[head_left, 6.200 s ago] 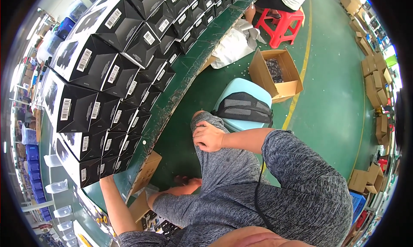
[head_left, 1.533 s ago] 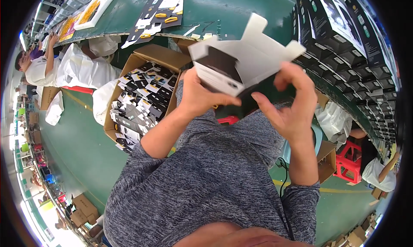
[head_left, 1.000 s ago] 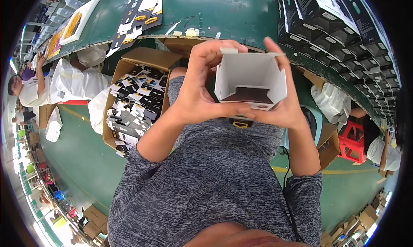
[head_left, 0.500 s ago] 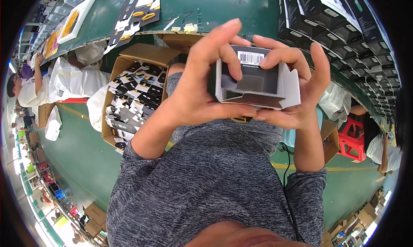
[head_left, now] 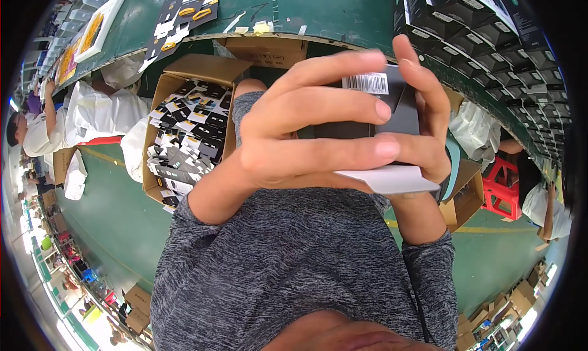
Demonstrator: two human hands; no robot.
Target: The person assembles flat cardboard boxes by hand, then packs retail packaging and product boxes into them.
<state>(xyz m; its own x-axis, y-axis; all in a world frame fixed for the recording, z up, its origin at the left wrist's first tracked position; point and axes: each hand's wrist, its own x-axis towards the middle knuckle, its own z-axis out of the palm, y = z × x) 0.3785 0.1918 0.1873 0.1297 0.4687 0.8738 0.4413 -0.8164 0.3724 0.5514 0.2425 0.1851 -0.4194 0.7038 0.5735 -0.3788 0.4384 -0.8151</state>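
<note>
In front of my chest I hold a small black cardboard box (head_left: 405,113) with a white barcode label (head_left: 367,83) on it. My left hand (head_left: 288,134) reaches across the box from the left, its fingers lying over the dark face; its thumb is hidden. At the box's right side, my right hand (head_left: 432,130) curls round it with the index finger pointing up. A flap with a white inner side (head_left: 398,179) sticks out at the bottom, below my left fingers. Much of the box is covered by both hands.
An open brown carton (head_left: 156,121) of flat printed card pieces stands at my left. Stacked black boxes (head_left: 471,20) fill the green table's (head_left: 331,8) right side. Printed card sheets (head_left: 187,17) lie at its left. A red stool (head_left: 502,189) stands to the right.
The box's open end, which faced up with its inside showing, now shows a dark, closed-looking face. My left fingers have moved across it, and one flap now sticks out below.
</note>
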